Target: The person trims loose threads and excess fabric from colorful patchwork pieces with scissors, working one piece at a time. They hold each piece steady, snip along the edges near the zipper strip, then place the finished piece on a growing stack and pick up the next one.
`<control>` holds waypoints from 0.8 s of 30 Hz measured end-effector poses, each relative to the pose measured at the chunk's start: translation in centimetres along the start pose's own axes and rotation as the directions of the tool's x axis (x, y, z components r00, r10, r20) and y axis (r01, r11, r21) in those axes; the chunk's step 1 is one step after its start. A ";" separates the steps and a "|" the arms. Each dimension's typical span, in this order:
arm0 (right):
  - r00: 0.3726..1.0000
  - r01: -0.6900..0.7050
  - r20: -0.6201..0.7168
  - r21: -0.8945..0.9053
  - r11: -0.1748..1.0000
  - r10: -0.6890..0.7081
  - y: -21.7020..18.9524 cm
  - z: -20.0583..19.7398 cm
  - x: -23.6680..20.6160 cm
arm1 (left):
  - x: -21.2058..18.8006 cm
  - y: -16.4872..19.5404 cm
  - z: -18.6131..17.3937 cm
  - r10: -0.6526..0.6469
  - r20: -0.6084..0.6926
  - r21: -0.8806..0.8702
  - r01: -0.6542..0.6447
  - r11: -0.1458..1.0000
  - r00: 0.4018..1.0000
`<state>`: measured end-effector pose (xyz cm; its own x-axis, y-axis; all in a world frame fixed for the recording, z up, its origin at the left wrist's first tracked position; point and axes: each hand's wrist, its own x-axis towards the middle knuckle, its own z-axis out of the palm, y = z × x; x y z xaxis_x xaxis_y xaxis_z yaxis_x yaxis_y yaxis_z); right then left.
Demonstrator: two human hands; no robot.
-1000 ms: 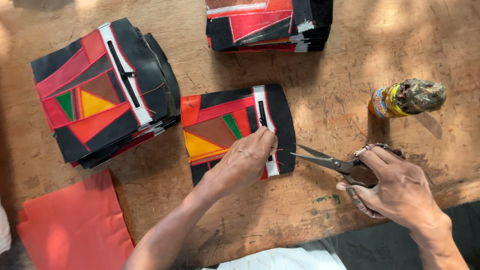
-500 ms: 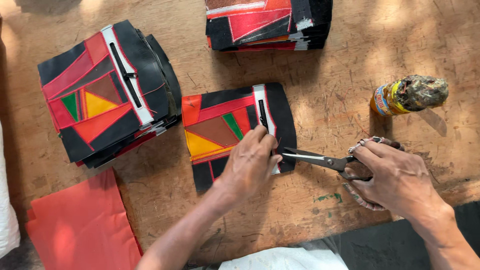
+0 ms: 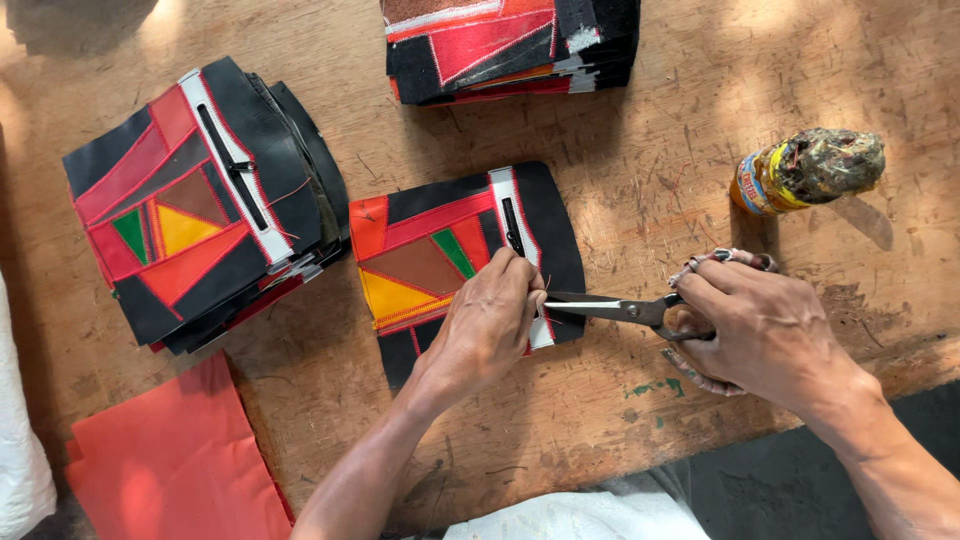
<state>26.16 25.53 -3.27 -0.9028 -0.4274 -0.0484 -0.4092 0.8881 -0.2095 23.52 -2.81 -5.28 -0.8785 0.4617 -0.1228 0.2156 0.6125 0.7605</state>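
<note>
Wooden worktable (image 3: 640,180), scuffed and stained, seen from above. Centre: one patchwork fabric panel (image 3: 440,265) lies flat on the wood, black ground with red, orange, yellow, brown and green pieces, and a white strip with a black zipper running near its right edge. Left hand (image 3: 487,325) rests on the panel's near right corner, fingertips drawn together at the white strip, pinching something there; what exactly is between them is too small to tell. Right hand (image 3: 765,325) is closed through the wrapped handle loops of a pair of scissors (image 3: 625,310); blades lie nearly together, pointing left, tips meeting the panel edge right at the left fingertips. Far left: a stack of similar patchwork panels (image 3: 205,205), fanned slightly, top one showing its zipper. Far centre: a second stack of panels (image 3: 510,45), partly cut off by the frame edge. Far right: a small bottle (image 3: 805,170) lying on its side, yellow and blue label, its top crusted with dried residue; contents not visible. Near left: orange-red cloth sheets (image 3: 175,465) flat on the table, beside a white bundle (image 3: 20,470) at the frame edge. Near centre: pale fabric (image 3: 560,515) at the table's near edge.
</note>
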 end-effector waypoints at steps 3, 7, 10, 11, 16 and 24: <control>1.000 0.025 0.009 -0.016 1.000 -0.025 0.0 0.3 0.2 | 0.1 0.1 0.1 -0.004 -0.005 0.006 0.004 1.000 1.000; 0.997 0.052 0.064 -0.069 0.996 -0.048 0.6 1.3 -0.1 | 0.0 0.1 0.0 -0.039 -0.012 0.018 0.039 0.999 0.999; 0.981 -0.038 0.185 -0.138 0.990 0.063 1.5 1.7 -0.7 | -0.4 -0.1 0.0 -0.099 0.046 -0.030 0.101 0.994 0.994; 0.984 -0.052 0.164 -0.102 0.993 0.069 1.9 1.5 -0.9 | -0.6 -0.2 0.1 0.031 0.006 -0.045 -0.030 0.999 1.000; 0.988 -0.119 0.098 -0.012 0.993 0.120 2.3 0.1 -1.6 | -1.3 0.2 1.6 0.189 0.045 0.224 -0.194 0.955 0.981; 0.976 -0.169 0.146 0.058 0.984 0.159 1.2 -1.7 -2.3 | -0.3 0.6 1.8 -0.002 0.206 0.396 -0.081 0.915 0.979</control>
<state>27.51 27.80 -1.79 -0.9272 -0.3009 -0.2232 -0.2424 0.9361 -0.2550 24.67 -1.43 -5.97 -0.7723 0.5827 -0.2530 0.4375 0.7766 0.4532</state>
